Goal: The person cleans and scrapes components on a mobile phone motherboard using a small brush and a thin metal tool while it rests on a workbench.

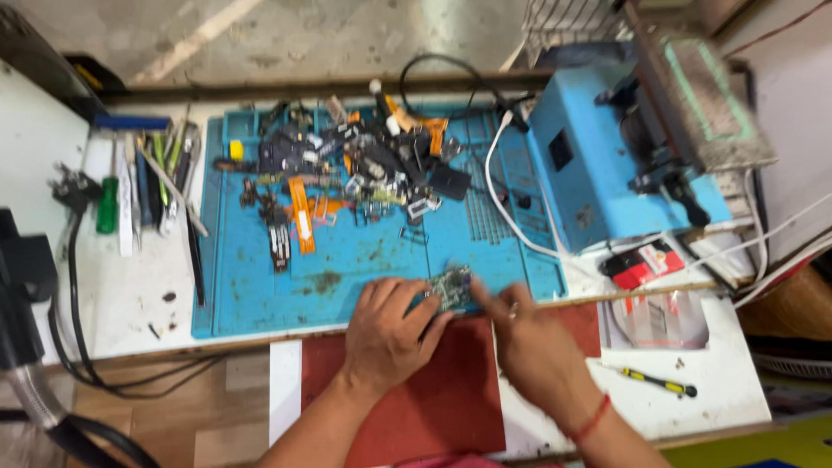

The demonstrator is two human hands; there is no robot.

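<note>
A small green circuit board [451, 288] lies at the near edge of the blue work mat [364, 260]. My left hand [390, 329] rests flat beside it, fingers touching its left side. My right hand [529, 338] reaches in from the right, fingertips pinched at the board's right edge; a red thread circles its wrist. The frame is blurred, so whether a thin tool sits in the right fingers is unclear. Both hands sit over a red pad [433, 390].
A heap of small phone parts and orange flex cables [347, 165] covers the mat's far half. Hand tools [147, 182] lie in a row at left. A blue machine [607, 165] stands at right, with a white cable [503, 199]. A yellow-handled screwdriver [659, 381] lies near right.
</note>
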